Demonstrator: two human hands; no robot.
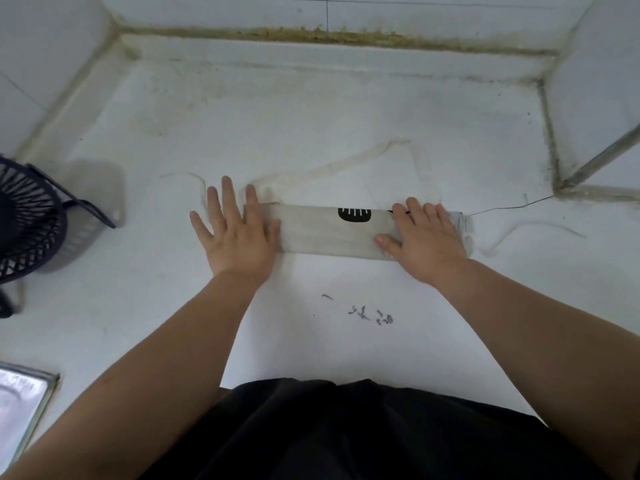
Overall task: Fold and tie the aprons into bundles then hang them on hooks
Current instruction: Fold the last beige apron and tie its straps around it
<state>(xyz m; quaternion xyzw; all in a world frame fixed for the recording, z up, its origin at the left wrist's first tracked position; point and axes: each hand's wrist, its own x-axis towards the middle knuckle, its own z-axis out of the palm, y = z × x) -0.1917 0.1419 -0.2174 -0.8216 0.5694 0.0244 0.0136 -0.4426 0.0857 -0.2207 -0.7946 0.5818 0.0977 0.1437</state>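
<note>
Head view. The apron (325, 237), already folded into a narrow pale strip, lies flat on the white desk (311, 109) directly in front of the person, its long axis running left to right across the view. A black printed mark (354, 215) shows on its far edge near the middle. The left hand (235, 237) rests palm-down at the strip's left end, its fingers (228, 195) straight and spread wide, part on cloth and part on bare desk, holding nothing. The right hand (427, 242) presses flat on the right end, fingers (415, 209) laid over the cloth toward its far edge and thumb pointing inward along the near edge; it appears to press rather than grip. The two hands thus bracket the strip, one at each end, with the middle exposed between them. A loop of strap (346, 161) trails on the desk beyond the strip, a thin tie (540, 225) runs out past its right end, nearer the right hand, and another thin strand (194, 178) lies just beyond the left fingers. Folding seems close to done; bundling probably proceeds along the long axis, end toward end, before tying. A dark fan (27, 220) stands at far left, well apart from the apron.
</note>
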